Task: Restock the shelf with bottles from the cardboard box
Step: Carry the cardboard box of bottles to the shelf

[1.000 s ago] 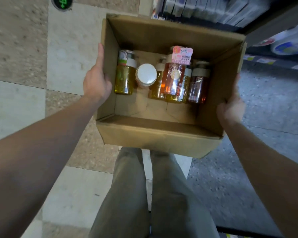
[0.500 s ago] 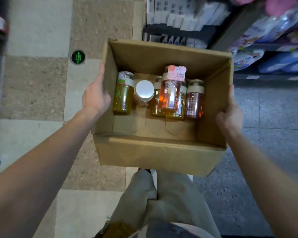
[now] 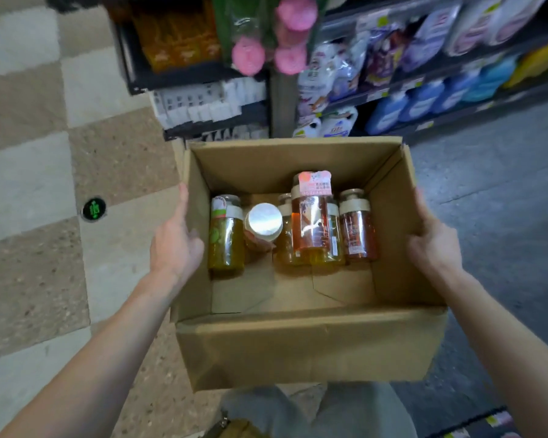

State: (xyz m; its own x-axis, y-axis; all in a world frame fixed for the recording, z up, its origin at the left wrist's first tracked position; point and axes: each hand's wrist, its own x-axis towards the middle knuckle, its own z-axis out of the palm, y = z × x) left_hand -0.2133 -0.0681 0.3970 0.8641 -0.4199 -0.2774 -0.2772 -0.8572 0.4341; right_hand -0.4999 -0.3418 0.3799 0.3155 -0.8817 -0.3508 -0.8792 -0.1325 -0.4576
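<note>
1. Shelf [image 3: 424,77] ahead and to the right, packed with blurred pouches and blue bottles [image 3: 405,105]; darker rack [image 3: 184,74] just left of it, with white packets and orange packs; no open gap for new stock discernible through the blur.
2. Floor [image 3: 38,172] tiled in pale and speckled squares on the left, grey on the right; small green round marker [image 3: 93,209] set in a tile well left of the box.
3. Cardboard box [image 3: 307,349] carried at waist height above the legs, open top, flaps down, roughly level; near half of its bottom bare.
4. Left hand [image 3: 174,245] pressed flat against the outside of the left wall, thumb hooked over the rim; right hand [image 3: 432,245] clasped on the right wall in the same way; both occupied with the box, neither on a bottle.
5. Bottles [image 3: 298,229] bunched along the far wall, upright or nearly so: a yellow-green one [image 3: 225,238] at the left, a white-capped one [image 3: 263,224] tilted beside it, a tall amber one with a pink label [image 3: 312,216] in front of two yellow ones, a reddish one [image 3: 358,229] at the right.
6. Judged as the carrying step, nothing shelved yet; best done by keeping the box level so the loose bottles do not slide or topple; then setting it down close to the shelf, freeing both hands before lifting any bottle by its body.
</note>
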